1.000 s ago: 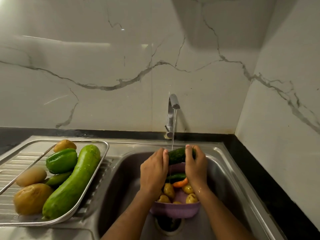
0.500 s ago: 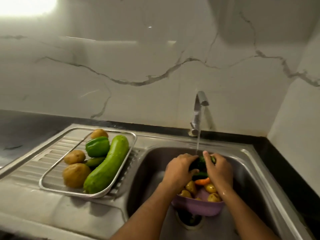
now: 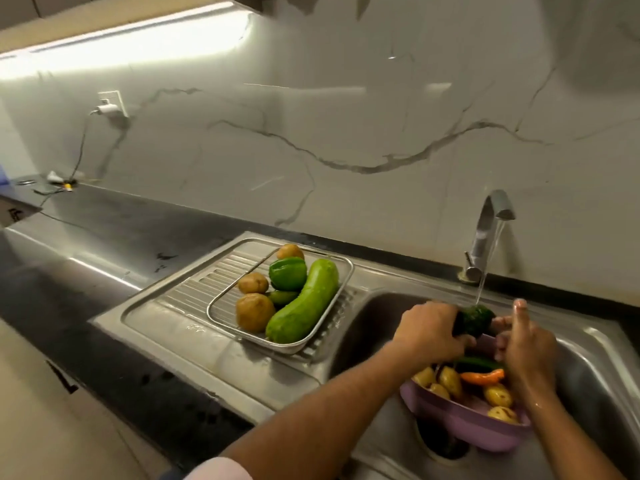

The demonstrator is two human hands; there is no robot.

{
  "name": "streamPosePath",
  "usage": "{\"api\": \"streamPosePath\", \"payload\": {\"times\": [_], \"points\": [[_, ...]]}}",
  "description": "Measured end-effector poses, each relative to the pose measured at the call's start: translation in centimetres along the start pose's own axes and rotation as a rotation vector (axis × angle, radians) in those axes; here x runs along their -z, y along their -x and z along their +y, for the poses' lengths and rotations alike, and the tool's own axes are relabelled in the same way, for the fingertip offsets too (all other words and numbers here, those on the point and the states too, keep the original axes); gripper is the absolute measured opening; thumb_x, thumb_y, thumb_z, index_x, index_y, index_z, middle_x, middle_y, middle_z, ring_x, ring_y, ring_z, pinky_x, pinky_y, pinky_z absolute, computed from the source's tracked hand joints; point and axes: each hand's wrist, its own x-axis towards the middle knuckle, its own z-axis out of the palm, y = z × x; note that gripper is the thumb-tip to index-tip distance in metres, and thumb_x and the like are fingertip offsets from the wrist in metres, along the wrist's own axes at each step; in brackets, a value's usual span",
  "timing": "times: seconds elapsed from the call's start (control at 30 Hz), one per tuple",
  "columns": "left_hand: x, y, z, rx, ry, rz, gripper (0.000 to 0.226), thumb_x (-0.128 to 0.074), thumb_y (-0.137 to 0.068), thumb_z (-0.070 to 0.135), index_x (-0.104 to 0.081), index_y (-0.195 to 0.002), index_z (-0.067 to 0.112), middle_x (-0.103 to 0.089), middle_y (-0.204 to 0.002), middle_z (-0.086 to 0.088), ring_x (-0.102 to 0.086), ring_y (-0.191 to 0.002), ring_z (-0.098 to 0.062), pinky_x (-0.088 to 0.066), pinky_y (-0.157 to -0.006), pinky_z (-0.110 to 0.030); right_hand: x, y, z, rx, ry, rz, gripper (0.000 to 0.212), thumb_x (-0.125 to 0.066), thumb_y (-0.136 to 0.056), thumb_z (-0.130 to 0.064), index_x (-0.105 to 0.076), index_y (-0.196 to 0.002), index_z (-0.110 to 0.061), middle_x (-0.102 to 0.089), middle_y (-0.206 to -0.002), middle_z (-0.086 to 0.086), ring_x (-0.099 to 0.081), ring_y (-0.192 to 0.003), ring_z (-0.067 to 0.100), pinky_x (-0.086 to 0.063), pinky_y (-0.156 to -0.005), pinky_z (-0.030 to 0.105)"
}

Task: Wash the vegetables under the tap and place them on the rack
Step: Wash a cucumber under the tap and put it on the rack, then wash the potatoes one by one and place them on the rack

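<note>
Sink [image 3: 363, 327] scene: view swung left since last frame, counter outlet now visible.
Left hand [image 3: 431, 329] grips cucumber [image 3: 474, 318] under tap [image 3: 488, 230]; right hand [image 3: 524, 344] released it, fingers straight beside it.

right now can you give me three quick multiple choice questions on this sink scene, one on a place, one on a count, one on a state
1. Where is the purple basket?
A. in the sink
B. on the counter
C. in the rack

2. How many potatoes lie in the rack?
A. one
B. three
C. five

3. What is the tap doing?
A. running
B. turned off
C. lying detached

Answers:
1 A, it sits in the sink basin over the drain.
2 B, three brown potatoes lie beside the green pepper and the pale green gourd.
3 A, a stream falls onto the dark cucumber that the left hand grips.
</note>
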Motion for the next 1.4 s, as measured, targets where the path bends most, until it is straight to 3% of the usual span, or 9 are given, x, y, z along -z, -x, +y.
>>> {"api": "streamPosePath", "payload": {"times": [0.07, 0.2, 0.33, 0.47, 0.67, 0.87, 1.07, 1.2, 1.4], "points": [[2.4, 0.0, -0.8, 0.036, -0.003, 0.004, 0.034, -0.073, -0.091, 0.038, -0.066, -0.116, 0.016, -0.069, -0.1, -0.004, -0.066, -0.09, -0.019, -0.06, -0.085, -0.041, 0.0, -0.1, 0.3, -0.03, -0.043, -0.011, 0.079, -0.029, -0.098, -0.074, -0.07, -0.085, -0.007, -0.061, -0.061, 0.018, -0.056, -0.054, 0.029, -0.047, -0.059, 0.036], [9.3, -0.5, -4.2, 0.161, 0.02, 0.081, 0.046, -0.077, -0.089, 0.04, -0.067, -0.128, 0.019, -0.073, -0.113, -0.003, -0.067, -0.096, -0.017, -0.058, -0.088, -0.035, -0.2, 0.1, 0.5, -0.03, -0.062, -0.039, 0.073, -0.03, -0.106, -0.06, -0.069, -0.085, -0.003, -0.06, -0.061, 0.019, -0.053, -0.051, 0.027, -0.044, -0.057, 0.033], [16.8, -1.2, -10.1, 0.377, -0.006, 0.169, 0.043, -0.076, -0.089, 0.044, -0.069, -0.122, 0.018, -0.07, -0.096, 0.002, -0.064, -0.076, -0.004, -0.053, -0.065, -0.022, -0.2, 0.1, 0.7, -0.024, -0.018, -0.075, 0.07, -0.029, -0.106, -0.06, -0.069, -0.084, -0.007, -0.063, -0.062, 0.017, -0.056, -0.052, 0.027, -0.045, -0.056, 0.032], [22.0, -0.6, -16.7, 0.587, -0.121, 0.186, 0.038, -0.071, -0.093, 0.043, -0.071, -0.111, 0.009, -0.068, -0.08, 0.001, -0.066, -0.072, -0.012, -0.056, -0.067, -0.026, -0.3, 0.0, 0.9, -0.014, 0.042, -0.114, 0.066, -0.032, -0.109, -0.053, -0.07, -0.082, -0.007, -0.066, -0.063, 0.018, -0.06, -0.052, 0.029, -0.047, -0.056, 0.033], [22.5, 1.1, -21.8, 0.694, -0.219, 0.125, 0.04, -0.078, -0.089, 0.038, -0.071, -0.112, 0.005, -0.074, -0.104, -0.011, -0.071, -0.093, -0.025, -0.059, -0.083, -0.036, -0.4, -0.1, 1.1, -0.018, 0.099, -0.147, 0.062, -0.034, -0.109, -0.049, -0.07, -0.081, -0.006, -0.067, -0.065, 0.019, -0.062, -0.054, 0.031, -0.048, -0.056, 0.035], [23.1, 1.1, -22.2, 0.771, -0.247, -0.001, 0.029, -0.071, -0.095, 0.032, -0.067, -0.094, 0.003, -0.065, -0.076, -0.009, -0.063, -0.06, -0.02, -0.054, -0.049, -0.027, -0.5, 0.0, 1.3, -0.064, 0.118, -0.181, 0.06, -0.036, -0.109, -0.048, -0.07, -0.084, -0.006, -0.067, -0.066, 0.019, -0.061, -0.054, 0.029, -0.046, -0.051, 0.032], [23.8, 1.4, -23.3, 0.868, -0.113, -0.2, 0.033, -0.055, -0.104, 0.035, -0.062, -0.1, 0.003, -0.064, -0.092, -0.016, -0.061, -0.08, -0.029, -0.055, -0.073, -0.036, -0.6, 0.2, 1.2, -0.103, 0.146, -0.23, 0.057, -0.039, -0.109, -0.045, -0.072, -0.085, -0.005, -0.068, -0.067, 0.019, -0.061, -0.054, 0.028, -0.045, -0.049, 0.03], [23.6, 2.1, -24.1, 0.852, -0.111, -0.141, 0.046, -0.053, -0.104, 0.048, -0.062, -0.113, 0.004, -0.067, -0.108, -0.016, -0.062, -0.09, -0.026, -0.055, -0.074, -0.034, -0.6, 0.3, 0.9, -0.105, 0.157, -0.243, 0.054, -0.039, -0.11, -0.042, -0.071, -0.087, -0.005, -0.068, -0.065, 0.017, -0.061, -0.054, 0.028, -0.045, -0.049, 0.029], [22.2, 2.9, -24.6, 0.852, 0.141, 0.046, 0.06, -0.042, -0.106, 0.054, -0.052, -0.138, 0.005, -0.059, -0.131, -0.019, -0.059, -0.106, -0.032, -0.053, -0.08, -0.042, -0.2, 0.5, 0.7, -0.106, 0.142, -0.247, 0.053, -0.041, -0.109, -0.041, -0.072, -0.087, -0.006, -0.068, -0.067, 0.018, -0.061, -0.055, 0.028, -0.047, -0.05, 0.03]]}}
